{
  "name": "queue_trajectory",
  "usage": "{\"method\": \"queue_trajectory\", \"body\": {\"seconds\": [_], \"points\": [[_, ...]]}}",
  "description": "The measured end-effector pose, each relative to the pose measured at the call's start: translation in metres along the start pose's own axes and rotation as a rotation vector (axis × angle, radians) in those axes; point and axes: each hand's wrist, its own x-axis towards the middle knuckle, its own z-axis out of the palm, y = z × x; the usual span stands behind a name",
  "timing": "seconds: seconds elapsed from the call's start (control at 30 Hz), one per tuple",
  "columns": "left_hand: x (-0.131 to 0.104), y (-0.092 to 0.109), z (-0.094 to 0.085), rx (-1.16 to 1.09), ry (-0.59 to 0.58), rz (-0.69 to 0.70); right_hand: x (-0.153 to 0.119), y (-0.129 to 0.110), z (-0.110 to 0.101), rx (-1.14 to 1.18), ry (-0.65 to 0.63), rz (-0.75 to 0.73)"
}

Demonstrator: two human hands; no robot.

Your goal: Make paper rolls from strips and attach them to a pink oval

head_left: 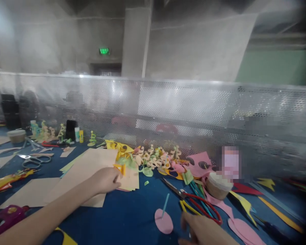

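Observation:
My left hand [107, 182] reaches over a stack of pale peach and green paper sheets [84, 170], its fingers curled in. A small orange piece [120, 168] lies right at its fingertips; whether the hand grips it is hidden. My right hand [202, 228] is low at the front, slightly blurred, fingers apart and bent, with no held thing visible. Just left of it, a pink paper disc [163, 222] lies on the table with a blue paper strip [165, 205] standing up from it. Beyond the right hand lie red-handled scissors [201, 200], partly open.
A heap of curled paper shapes [155, 158] runs along the perforated metal screen [188, 105]. Grey scissors [34, 160] lie at left, near a purple tape dispenser [10, 221]. A round tub [218, 187] and pink offcuts [244, 231] are at right.

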Motion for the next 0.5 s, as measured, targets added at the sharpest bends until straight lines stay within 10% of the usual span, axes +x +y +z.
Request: {"method": "queue_trajectory", "body": {"seconds": [0.5], "points": [[0.006, -0.027, 0.009, 0.219, 0.139, -0.162, 0.025, -0.018, 0.008, 0.211, 0.238, -0.11]]}}
